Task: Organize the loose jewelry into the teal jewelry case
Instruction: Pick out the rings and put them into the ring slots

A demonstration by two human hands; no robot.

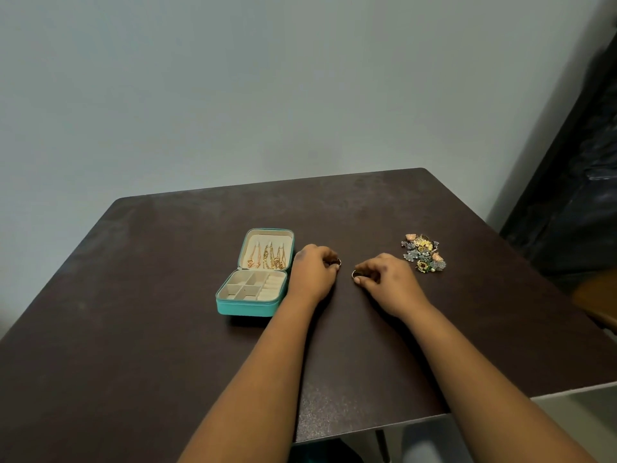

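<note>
Dark brown and faintly speckled, a table [167, 329] fills the lower frame beneath a pale grey-blue wall [233, 95], its near edge cutting across two bare forearms that reach in from the bottom. Near the middle of the tabletop the left hand [312, 272] rests knuckles-up, fingers curled, pinching a small ring [337, 261] at its fingertips; the right hand [387, 279] lies close by, apart from the left, fingers bent around a second ring [355, 273] held between thumb and forefinger just above the surface. Just beside the left hand, on its outer side, the teal jewelry case [248, 307] sits open, its cream-lined tray divided into small compartments that appear bare, with padded ring rolls on the right side. Gold chains and pendants [267, 257] hang in a row against the raised lid [267, 235]. Farther back and to the right, well apart from the case, a loose heap of jewelry [423, 252] in gold, blue-grey and pink lies on the table. Dark, glossy material [574, 182] stands at the right edge beyond the table.
</note>
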